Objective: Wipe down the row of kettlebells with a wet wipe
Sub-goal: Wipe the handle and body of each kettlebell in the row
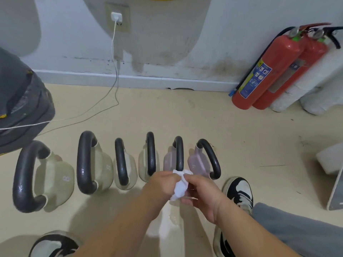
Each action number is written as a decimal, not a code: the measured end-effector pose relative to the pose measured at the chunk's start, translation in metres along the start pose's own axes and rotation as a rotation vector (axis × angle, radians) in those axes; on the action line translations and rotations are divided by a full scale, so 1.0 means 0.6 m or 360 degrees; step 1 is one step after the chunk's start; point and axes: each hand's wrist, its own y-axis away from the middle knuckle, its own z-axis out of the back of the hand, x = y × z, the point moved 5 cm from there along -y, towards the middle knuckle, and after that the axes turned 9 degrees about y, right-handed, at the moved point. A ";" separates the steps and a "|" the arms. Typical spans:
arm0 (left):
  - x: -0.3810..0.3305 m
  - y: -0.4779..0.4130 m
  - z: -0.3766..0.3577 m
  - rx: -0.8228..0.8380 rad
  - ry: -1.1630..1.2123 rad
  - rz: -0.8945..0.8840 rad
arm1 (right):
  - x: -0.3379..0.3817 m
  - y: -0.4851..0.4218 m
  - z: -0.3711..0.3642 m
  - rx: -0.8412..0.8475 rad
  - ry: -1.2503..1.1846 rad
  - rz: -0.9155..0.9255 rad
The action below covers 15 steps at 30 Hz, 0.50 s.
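Both hands, the left hand (163, 184) and the right hand (201, 193), are close together pinching the white wet wipe (180, 188), and the row of kettlebells (118, 164) runs sideways just past them, the two purple ones nearest.

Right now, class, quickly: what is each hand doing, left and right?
Left hand: closed, pinching the wipe.
Right hand: closed, pinching the same wipe.
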 end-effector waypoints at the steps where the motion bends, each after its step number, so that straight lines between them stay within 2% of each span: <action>1: -0.002 -0.001 0.006 -0.0028 0.0070 -0.0004 | -0.002 -0.003 -0.001 -0.0035 -0.0048 -0.0013; 5: -0.005 -0.001 0.029 -0.0200 0.0220 -0.0093 | -0.001 -0.011 -0.009 -0.0120 -0.0339 -0.0017; 10: -0.009 -0.008 0.026 -0.0073 0.0429 -0.0159 | 0.017 -0.019 -0.020 -0.0062 -0.0709 0.0044; 15: -0.004 -0.038 0.034 -0.0181 0.0140 -0.0202 | 0.030 -0.041 -0.001 -0.0091 -0.0754 0.0070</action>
